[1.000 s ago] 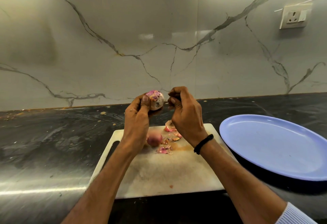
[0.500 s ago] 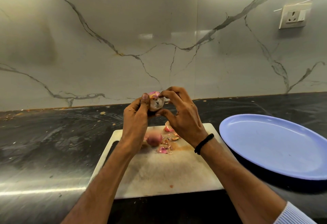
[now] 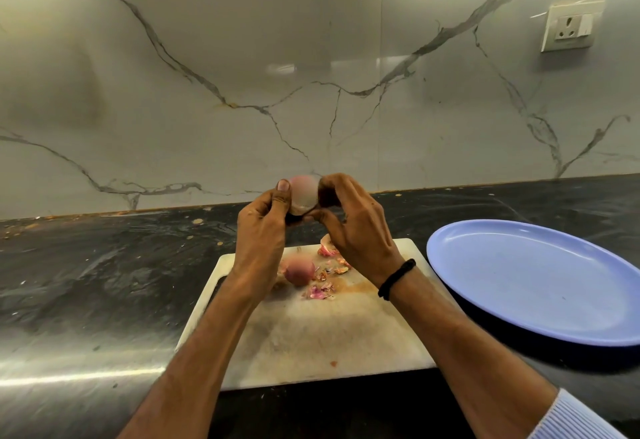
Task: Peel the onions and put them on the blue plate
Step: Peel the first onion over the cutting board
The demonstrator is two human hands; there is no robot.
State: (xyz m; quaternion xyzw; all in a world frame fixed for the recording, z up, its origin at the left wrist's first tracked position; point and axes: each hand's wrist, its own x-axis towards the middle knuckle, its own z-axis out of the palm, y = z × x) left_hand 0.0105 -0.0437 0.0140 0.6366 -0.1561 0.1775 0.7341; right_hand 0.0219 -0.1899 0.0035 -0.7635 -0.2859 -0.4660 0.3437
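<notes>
Head view: cradling onion (image 3: pixel 304 197) in left hand (image 3: pixel 260 230), raised clear of board (image 3: pixel 311 331); pinching its skin with right hand (image 3: pixel 349 224), probably for stripping; leaving second onion (image 3: pixel 300 272) below grip, scraps (image 3: pixel 320 290) alongside; keeping plate (image 3: pixel 540 282) bare, right of grip.

Dim warm light, glare streaking the dark counter (image 3: pixel 79 374), wide-angle bending at edges, onion (image 3: pixel 304 194) motion-blurred.

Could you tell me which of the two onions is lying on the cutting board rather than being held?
The darker pink onion behind the left wrist, beside the peel scraps, lies on the cutting board. The paler onion is held up between both hands.
</notes>
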